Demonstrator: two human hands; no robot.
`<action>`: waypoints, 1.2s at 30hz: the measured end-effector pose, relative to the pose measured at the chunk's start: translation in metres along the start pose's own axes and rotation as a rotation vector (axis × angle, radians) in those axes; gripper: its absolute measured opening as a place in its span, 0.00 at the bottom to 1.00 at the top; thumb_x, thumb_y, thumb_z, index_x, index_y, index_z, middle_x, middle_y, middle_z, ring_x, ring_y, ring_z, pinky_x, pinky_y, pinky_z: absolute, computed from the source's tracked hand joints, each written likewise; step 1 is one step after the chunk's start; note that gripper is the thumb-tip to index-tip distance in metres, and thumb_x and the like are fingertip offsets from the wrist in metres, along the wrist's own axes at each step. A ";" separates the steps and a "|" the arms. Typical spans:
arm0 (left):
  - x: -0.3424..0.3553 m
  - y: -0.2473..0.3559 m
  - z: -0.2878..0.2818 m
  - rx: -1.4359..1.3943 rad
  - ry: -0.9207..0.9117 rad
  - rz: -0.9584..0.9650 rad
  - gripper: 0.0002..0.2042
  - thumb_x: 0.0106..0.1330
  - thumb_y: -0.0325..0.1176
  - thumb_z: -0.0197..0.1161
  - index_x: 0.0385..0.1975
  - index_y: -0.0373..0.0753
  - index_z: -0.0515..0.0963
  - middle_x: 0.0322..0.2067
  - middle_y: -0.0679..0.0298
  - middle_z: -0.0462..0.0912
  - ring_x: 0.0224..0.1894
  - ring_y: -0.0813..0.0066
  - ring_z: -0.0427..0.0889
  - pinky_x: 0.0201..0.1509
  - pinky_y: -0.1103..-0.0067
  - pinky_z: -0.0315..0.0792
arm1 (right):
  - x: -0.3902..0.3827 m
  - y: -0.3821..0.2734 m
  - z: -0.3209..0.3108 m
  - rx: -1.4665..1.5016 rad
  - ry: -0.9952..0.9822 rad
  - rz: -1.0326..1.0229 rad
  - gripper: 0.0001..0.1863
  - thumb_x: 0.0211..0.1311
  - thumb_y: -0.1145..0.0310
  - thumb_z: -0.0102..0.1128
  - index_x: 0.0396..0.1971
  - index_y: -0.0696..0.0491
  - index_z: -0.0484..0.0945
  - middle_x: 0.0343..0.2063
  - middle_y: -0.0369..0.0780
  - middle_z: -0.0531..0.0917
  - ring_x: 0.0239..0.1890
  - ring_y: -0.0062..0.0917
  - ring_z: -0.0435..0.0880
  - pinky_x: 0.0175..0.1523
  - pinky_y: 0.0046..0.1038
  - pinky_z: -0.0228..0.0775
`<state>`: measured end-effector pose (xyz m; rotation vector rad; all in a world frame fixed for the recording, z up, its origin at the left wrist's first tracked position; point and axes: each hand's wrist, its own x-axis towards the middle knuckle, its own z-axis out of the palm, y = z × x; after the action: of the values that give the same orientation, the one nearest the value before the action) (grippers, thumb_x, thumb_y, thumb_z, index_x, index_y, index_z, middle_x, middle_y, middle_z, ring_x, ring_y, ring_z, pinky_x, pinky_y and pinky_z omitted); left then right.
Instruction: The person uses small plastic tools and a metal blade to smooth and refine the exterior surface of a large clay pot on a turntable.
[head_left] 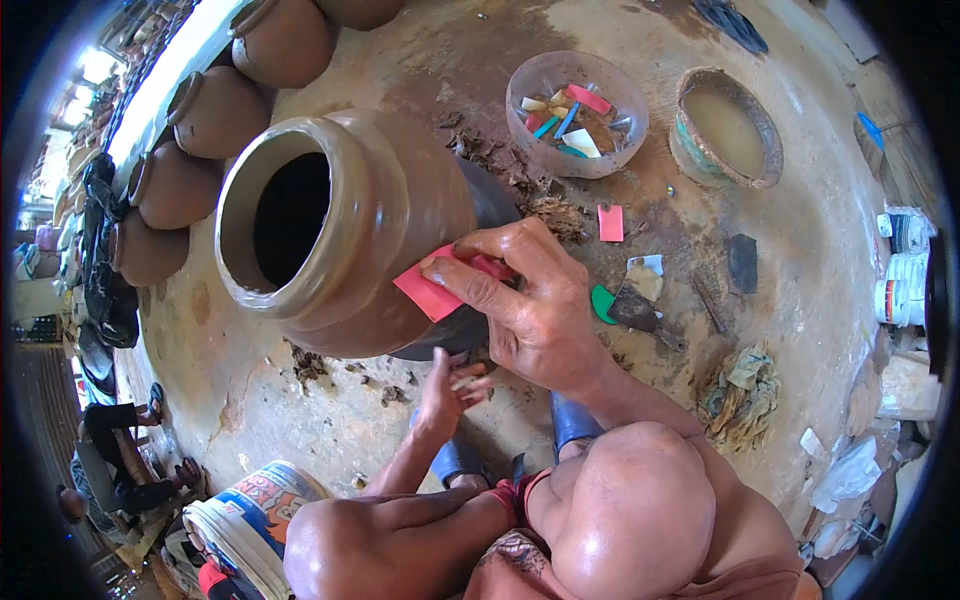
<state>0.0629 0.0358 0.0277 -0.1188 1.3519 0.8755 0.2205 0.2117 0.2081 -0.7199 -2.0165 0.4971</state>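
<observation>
A wet brown clay pot [370,190] lies tilted in the centre, mouth toward the upper left, on a dark base that shows behind it. My right hand [525,305] grips a thin pink rectangular scraper [422,290] and holds it against the pot's lower right side. Below the pot, my left hand [450,390] is in the air with its fingers apart and slightly curled, holding nothing that I can see.
Finished-shape pots [170,195] line the upper left. A plastic bowl of scrapers [530,150], a bucket of murky water [720,130], loose pieces [610,223] and a rag [740,390] lie right. Another person [135,460] sits lower left, near a white bucket [240,510].
</observation>
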 end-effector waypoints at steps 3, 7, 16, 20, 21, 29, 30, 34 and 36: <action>0.015 0.052 -0.050 -0.242 0.197 0.279 0.34 0.74 0.61 0.48 0.69 0.41 0.63 0.54 0.53 0.80 0.46 0.59 0.86 0.37 0.72 0.82 | 0.006 -0.005 0.003 0.004 0.005 -0.022 0.28 0.38 0.76 0.69 0.47 0.46 0.88 0.41 0.36 0.80 0.41 0.33 0.80 0.43 0.33 0.80; 0.052 0.081 -0.153 -0.188 0.466 0.622 0.30 0.75 0.55 0.51 0.68 0.39 0.66 0.62 0.59 0.74 0.56 0.62 0.80 0.47 0.67 0.81 | 0.019 -0.028 0.020 0.125 0.086 -0.017 0.25 0.47 0.81 0.65 0.48 0.46 0.89 0.39 0.40 0.83 0.39 0.34 0.82 0.39 0.33 0.79; 0.020 0.028 -0.069 -0.161 0.235 0.151 0.42 0.67 0.71 0.53 0.67 0.39 0.65 0.53 0.50 0.81 0.32 0.59 0.84 0.46 0.65 0.77 | -0.002 -0.002 0.009 0.138 0.098 0.055 0.24 0.48 0.82 0.66 0.48 0.49 0.88 0.40 0.40 0.85 0.39 0.34 0.83 0.41 0.33 0.78; 0.043 0.075 -0.129 -0.176 0.263 0.595 0.31 0.74 0.58 0.53 0.68 0.43 0.64 0.60 0.61 0.76 0.57 0.66 0.79 0.44 0.69 0.80 | -0.002 0.005 0.016 0.208 0.190 0.046 0.22 0.51 0.82 0.66 0.48 0.51 0.88 0.40 0.41 0.86 0.39 0.34 0.84 0.42 0.33 0.78; 0.052 0.060 -0.104 -0.252 0.360 0.578 0.30 0.74 0.57 0.53 0.68 0.43 0.64 0.61 0.61 0.76 0.58 0.67 0.79 0.45 0.69 0.80 | -0.005 0.009 0.019 0.219 0.212 0.047 0.21 0.52 0.83 0.67 0.47 0.51 0.88 0.40 0.41 0.87 0.39 0.34 0.85 0.42 0.33 0.78; -0.019 0.023 -0.020 0.113 0.013 -0.082 0.37 0.75 0.66 0.44 0.72 0.43 0.56 0.50 0.53 0.84 0.49 0.57 0.87 0.50 0.67 0.78 | -0.019 0.031 0.026 0.282 0.286 0.150 0.22 0.48 0.82 0.68 0.47 0.52 0.87 0.42 0.40 0.88 0.40 0.34 0.86 0.45 0.32 0.81; -0.032 0.045 -0.032 0.129 0.131 -0.046 0.36 0.76 0.65 0.44 0.72 0.44 0.55 0.50 0.53 0.84 0.50 0.57 0.86 0.51 0.67 0.77 | -0.015 0.028 0.026 0.294 0.303 0.142 0.22 0.49 0.82 0.69 0.47 0.53 0.87 0.42 0.40 0.88 0.40 0.34 0.86 0.46 0.32 0.81; -0.067 0.094 -0.098 0.350 0.199 -0.033 0.35 0.76 0.64 0.47 0.72 0.44 0.57 0.54 0.53 0.83 0.53 0.57 0.85 0.56 0.65 0.76 | -0.015 0.025 0.037 0.367 0.330 0.112 0.22 0.48 0.80 0.69 0.47 0.53 0.87 0.42 0.40 0.88 0.40 0.34 0.86 0.46 0.32 0.82; -0.089 0.109 -0.105 0.491 0.196 -0.121 0.34 0.76 0.62 0.48 0.71 0.42 0.60 0.56 0.51 0.82 0.54 0.57 0.84 0.57 0.64 0.76 | -0.023 0.029 0.040 0.380 0.328 0.120 0.22 0.47 0.80 0.70 0.47 0.52 0.87 0.43 0.40 0.88 0.40 0.34 0.86 0.46 0.32 0.82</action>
<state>-0.0832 0.0108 0.1221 0.0966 1.6886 0.4197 0.2039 0.2151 0.1561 -0.6407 -1.5239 0.7560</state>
